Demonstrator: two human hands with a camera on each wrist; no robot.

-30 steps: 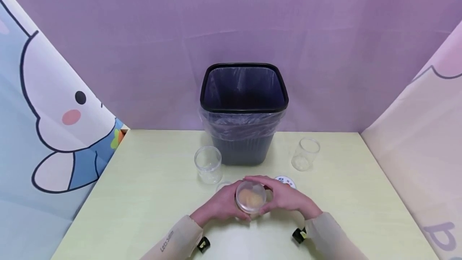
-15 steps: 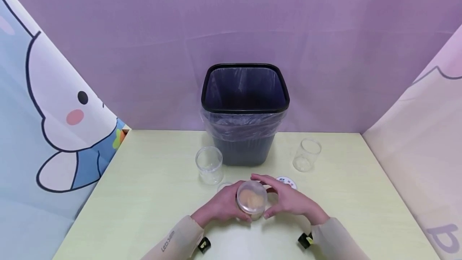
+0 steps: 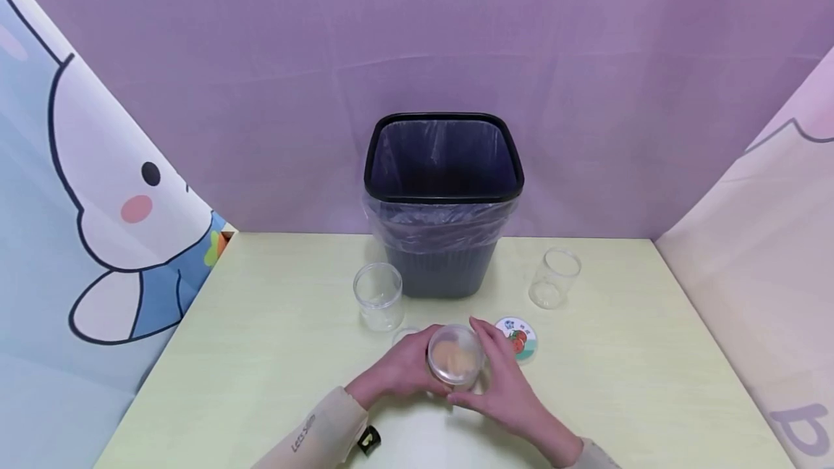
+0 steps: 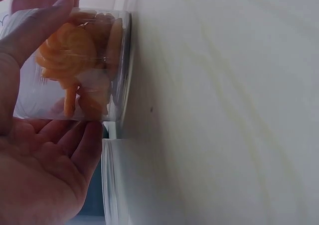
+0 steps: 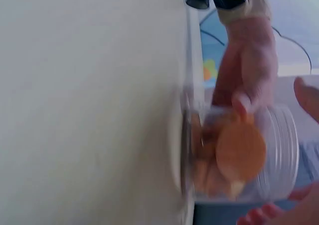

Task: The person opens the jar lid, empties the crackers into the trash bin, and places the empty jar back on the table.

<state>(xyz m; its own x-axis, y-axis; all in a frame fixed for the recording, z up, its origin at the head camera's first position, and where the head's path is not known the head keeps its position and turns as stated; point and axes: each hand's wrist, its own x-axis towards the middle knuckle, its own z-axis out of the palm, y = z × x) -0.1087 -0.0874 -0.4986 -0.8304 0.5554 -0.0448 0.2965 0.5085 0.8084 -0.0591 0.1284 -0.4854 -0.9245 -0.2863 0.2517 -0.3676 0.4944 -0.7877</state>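
Observation:
A clear plastic jar (image 3: 455, 357) with orange, cookie-like pieces inside stands at the table's front middle. My left hand (image 3: 405, 369) grips it from the left; in the left wrist view its thumb lies across the jar wall and its fingers sit behind. A swirl-shaped piece (image 4: 70, 56) shows through the side. My right hand (image 3: 504, 389) curves around the jar's right side with fingers spread. In the right wrist view its thumb (image 5: 308, 98) stands off the threaded upper end, with a gap between. A round disc (image 3: 521, 346) printed with red tomatoes lies just beyond the right hand.
A black bin (image 3: 439, 266) with a clear liner stands at the back middle. One clear jar (image 3: 379, 306) stands at its left, another clear jar (image 3: 552, 284) at its right. A clear round rim (image 3: 402, 334) is partly hidden behind the left hand. Printed cloth hangs around the table.
My right hand has loosened from the jar, backed off a little, and turned so its forearm comes in more from the front. The printed disc shows more. The left hand keeps its grip.

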